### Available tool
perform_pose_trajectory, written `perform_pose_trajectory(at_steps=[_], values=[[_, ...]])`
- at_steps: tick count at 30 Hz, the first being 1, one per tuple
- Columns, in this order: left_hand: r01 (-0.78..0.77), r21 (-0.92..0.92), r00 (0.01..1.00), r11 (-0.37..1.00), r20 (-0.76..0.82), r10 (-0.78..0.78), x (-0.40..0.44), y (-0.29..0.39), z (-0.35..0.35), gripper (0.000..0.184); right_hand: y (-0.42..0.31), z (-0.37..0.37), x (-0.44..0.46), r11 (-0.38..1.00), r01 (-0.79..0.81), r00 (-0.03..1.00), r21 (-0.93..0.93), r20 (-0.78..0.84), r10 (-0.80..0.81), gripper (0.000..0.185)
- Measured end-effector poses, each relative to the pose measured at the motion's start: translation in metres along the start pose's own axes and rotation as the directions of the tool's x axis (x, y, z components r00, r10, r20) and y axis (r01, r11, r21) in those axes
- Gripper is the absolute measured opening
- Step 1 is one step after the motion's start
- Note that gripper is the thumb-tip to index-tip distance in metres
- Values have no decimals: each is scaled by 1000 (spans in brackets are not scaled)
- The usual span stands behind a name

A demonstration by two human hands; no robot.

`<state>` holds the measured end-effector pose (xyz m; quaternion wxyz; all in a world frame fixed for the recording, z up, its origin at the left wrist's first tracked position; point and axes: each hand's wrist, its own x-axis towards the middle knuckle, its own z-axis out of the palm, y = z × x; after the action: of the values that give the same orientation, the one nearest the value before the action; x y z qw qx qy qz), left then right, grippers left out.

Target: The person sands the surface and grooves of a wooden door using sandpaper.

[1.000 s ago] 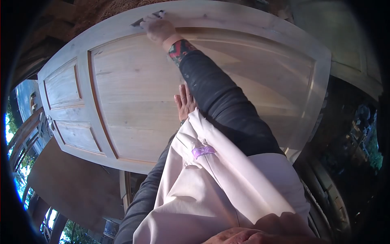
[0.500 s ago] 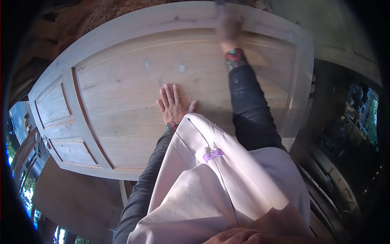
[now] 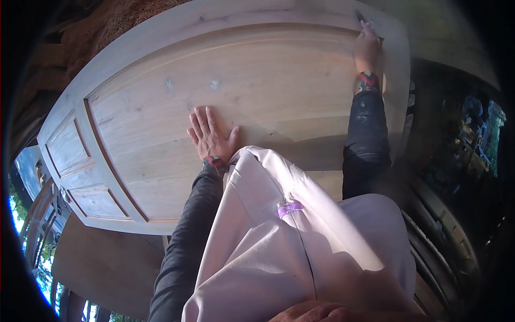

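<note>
A large pale wooden panelled door lies beneath both of my hands. My left hand rests flat on its big panel with the fingers spread, holding nothing. At the door's far right corner, my right hand is closed around what looks like a putty knife. Its thin dark blade points away from me over the frame, and I cannot tell whether it touches the wood. Two whitish patches mark the panel beyond my left hand.
Pale pink cloth with a purple knot covers my front and reaches the door's near edge. A brown board is at lower left. Brown loose material lies beyond the door. Dark curved pieces stand at right.
My right hand has swung right along the far edge of the door to its corner, tool still in it. My left hand stays flat on the panel while the view shifts slightly.
</note>
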<state>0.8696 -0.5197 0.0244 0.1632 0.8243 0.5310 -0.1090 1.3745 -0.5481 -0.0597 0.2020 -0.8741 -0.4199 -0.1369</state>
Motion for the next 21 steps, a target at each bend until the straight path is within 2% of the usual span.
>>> perform_pose_trajectory(at_steps=[1,3,4,5,6,7,8,9,12,13,14,15,16,17,18,19,21], values=[[1,2,1000,1000,-4,-1,0,1,0,96,12,-1,3,993,-119,993,-16,-9,119,32],[4,-2,1000,1000,-20,-4,-1,1,1,96,-45,-5,12,945,-219,963,-243,101,249,29],[0,-2,1000,1000,-31,0,-1,1,1,96,-96,-6,13,958,-255,945,-128,175,275,27],[-3,-3,999,1000,-35,3,2,2,2,96,-131,44,-1,977,-2,1000,-215,-2,2,14],[-5,0,999,1000,-37,5,2,1,3,96,-209,31,-8,986,166,983,16,-81,-165,13],[-3,5,999,1000,-35,3,0,0,4,95,-263,42,-14,918,335,937,210,-177,-301,11],[-4,6,999,1000,-43,4,-1,1,4,96,-309,48,-26,870,378,926,316,-141,-351,11],[-5,6,999,1000,-50,5,-1,1,4,96,-337,57,-34,851,421,905,315,-208,-371,12],[-8,30,998,1000,-54,10,-3,0,7,96,-298,47,-7,736,536,831,414,-104,-547,20],[-13,35,998,999,-58,15,-3,-1,7,96,-261,37,9,764,534,835,363,-80,-545,22],[-16,38,997,999,-69,18,-1,0,7,96,-207,53,14,908,355,893,225,207,-400,16],[-20,45,997,999,-70,23,-1,0,6,95,-149,30,39,916,354,934,187,-126,-335,30],[-23,45,997,999,-75,26,0,0,6,95,-81,22,48,974,227,974,25,21,-227,32],[-26,44,996,999,-79,29,0,0,7,96,38,69,46,997,-19,975,-79,218,36,26],[-30,45,996,999,-81,33,-2,-1,8,96,80,28,52,981,-147,982,-125,97,160,25],[-30,49,996,998,-83,34,-2,-2,9,96,112,-3,49,976,-173,984,-130,29,178,24],[-39,54,995,998,-90,44,-1,-3,11,96,141,-22,47,950,-261,965,-172,-7,264,20]])
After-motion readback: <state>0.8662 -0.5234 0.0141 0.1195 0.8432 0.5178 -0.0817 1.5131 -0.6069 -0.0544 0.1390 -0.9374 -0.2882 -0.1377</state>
